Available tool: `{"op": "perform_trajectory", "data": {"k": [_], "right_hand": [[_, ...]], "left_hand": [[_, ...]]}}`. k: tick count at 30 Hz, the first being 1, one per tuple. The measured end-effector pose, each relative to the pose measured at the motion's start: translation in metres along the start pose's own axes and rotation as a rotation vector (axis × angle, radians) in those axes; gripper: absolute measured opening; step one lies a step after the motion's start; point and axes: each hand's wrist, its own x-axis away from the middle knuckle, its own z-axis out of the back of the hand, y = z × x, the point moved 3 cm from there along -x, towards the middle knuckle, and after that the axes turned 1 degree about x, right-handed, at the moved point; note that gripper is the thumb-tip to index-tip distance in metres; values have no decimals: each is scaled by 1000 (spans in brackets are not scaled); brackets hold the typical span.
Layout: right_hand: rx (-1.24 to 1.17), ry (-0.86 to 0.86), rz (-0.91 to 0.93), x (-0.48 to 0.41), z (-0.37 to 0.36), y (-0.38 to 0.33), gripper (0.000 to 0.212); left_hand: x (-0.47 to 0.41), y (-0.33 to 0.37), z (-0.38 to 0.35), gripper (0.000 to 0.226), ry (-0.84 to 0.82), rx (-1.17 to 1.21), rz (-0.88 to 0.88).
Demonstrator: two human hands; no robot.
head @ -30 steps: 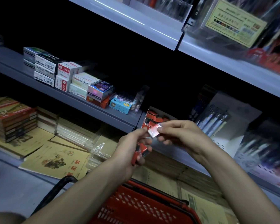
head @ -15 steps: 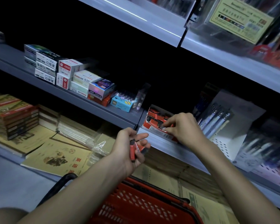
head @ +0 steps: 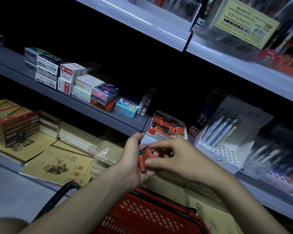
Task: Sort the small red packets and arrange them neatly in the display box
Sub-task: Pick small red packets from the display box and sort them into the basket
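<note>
My left grip (head: 132,159) is curled round a small stack of red packets (head: 144,157), and my right grip (head: 174,157) pinches the top of that stack. I judge I'm peeling one packet off. Next comes a short carry up to the display box (head: 161,135) on the shelf (head: 108,119), squaring it beside its neighbours.

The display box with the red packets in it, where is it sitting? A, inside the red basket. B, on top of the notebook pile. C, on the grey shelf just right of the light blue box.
C: the display box stands on the grey shelf, right of the light blue box, with the red basket lower down.
</note>
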Motion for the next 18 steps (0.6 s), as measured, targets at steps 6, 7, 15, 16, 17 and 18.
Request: {"op": "perform_trajectory", "data": {"k": [6, 7, 15, 16, 17, 18], "right_hand": [[-255, 66, -100, 2, -6, 17, 26], [-295, 84, -113, 2, -5, 17, 24], [52, 651, -206, -16, 54, 51, 17], [205, 664, -198, -22, 60, 56, 14], [345, 649, -188, -28, 62, 61, 12], [460, 598, -174, -34, 61, 64, 10]], "left_hand": [[-5, -2, 1, 49, -40, -2, 50], [-7, -3, 0, 50, -50, 10, 59], [-8, -2, 5, 37, 17, 144, 49], [-10, -2, 7, 36, 29, 157, 50], [-12, -1, 9, 35, 44, 166, 51], [-14, -1, 10, 34, 58, 163, 51]]}}
